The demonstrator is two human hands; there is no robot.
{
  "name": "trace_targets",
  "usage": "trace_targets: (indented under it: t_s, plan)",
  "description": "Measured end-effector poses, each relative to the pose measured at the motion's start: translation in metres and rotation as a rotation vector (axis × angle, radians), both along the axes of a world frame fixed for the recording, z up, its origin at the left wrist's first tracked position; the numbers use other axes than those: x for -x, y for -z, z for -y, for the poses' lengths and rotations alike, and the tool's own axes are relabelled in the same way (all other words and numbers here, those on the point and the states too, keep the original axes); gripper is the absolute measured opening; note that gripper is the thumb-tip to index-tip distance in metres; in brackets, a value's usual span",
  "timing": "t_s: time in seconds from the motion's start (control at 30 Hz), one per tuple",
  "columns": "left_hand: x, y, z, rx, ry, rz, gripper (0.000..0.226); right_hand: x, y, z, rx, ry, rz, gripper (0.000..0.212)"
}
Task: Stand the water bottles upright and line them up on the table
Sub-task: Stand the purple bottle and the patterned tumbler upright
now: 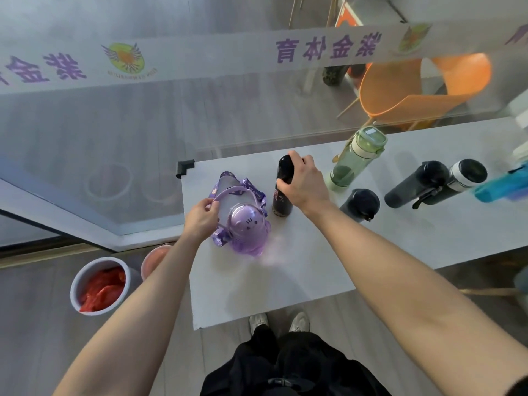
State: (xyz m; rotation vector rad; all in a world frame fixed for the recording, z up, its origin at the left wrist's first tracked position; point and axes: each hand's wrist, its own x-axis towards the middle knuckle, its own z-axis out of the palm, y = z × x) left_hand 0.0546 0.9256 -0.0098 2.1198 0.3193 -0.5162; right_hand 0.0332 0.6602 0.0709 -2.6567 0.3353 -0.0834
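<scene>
A purple cartoon bottle (248,230) stands upright near the left end of the white table (285,270). My left hand (202,217) pinches its purple carrying handle and strap. Just right of it stands a tall black bottle (283,186), with my right hand (304,180) wrapped around its upper part. A green bottle (357,157) and a short dark bottle (360,204) stand upright further right. Beyond them a dark bottle (414,185) and a black-and-white bottle (460,177) lean or lie on their sides, and a blue bottle (503,185) lies at the right edge.
A glass partition with purple lettering runs behind the table. An orange chair (423,87) sits beyond it. On the floor at left are a white bucket with red contents (100,287) and a pink container (154,260). My shoes are at the table's near edge.
</scene>
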Motion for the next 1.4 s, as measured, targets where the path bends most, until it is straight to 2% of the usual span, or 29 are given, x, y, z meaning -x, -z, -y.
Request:
trace_targets:
  t_s: [0.33,0.4,0.5,0.57,0.73,1.0,1.4]
  plan:
    - [0.014,-0.028,-0.001,-0.259,0.16,0.345,0.039,0.006,0.001,0.007,0.018,-0.034,-0.073,0.059]
    - [0.02,-0.042,0.003,-0.356,0.237,0.425,0.04,0.005,-0.004,0.006,0.039,-0.051,-0.121,0.07]
    - [0.027,-0.067,0.006,-0.486,0.343,0.504,0.038,0.009,-0.015,0.009,0.047,-0.051,-0.171,0.103]
    - [0.031,-0.088,0.011,-0.542,0.383,0.51,0.037,0.015,-0.027,0.018,0.01,-0.058,-0.18,0.11]
    - [0.049,-0.139,0.048,-0.647,0.486,0.487,0.039,0.042,-0.066,0.057,0.007,-0.154,-0.201,0.071]
    - [0.103,-0.189,0.183,-0.698,0.654,0.547,0.038,0.133,-0.117,0.179,0.058,-0.185,-0.173,0.055]
    - [0.195,-0.162,0.459,-0.609,1.08,0.499,0.049,0.303,-0.067,0.436,0.008,0.113,-0.357,0.072]
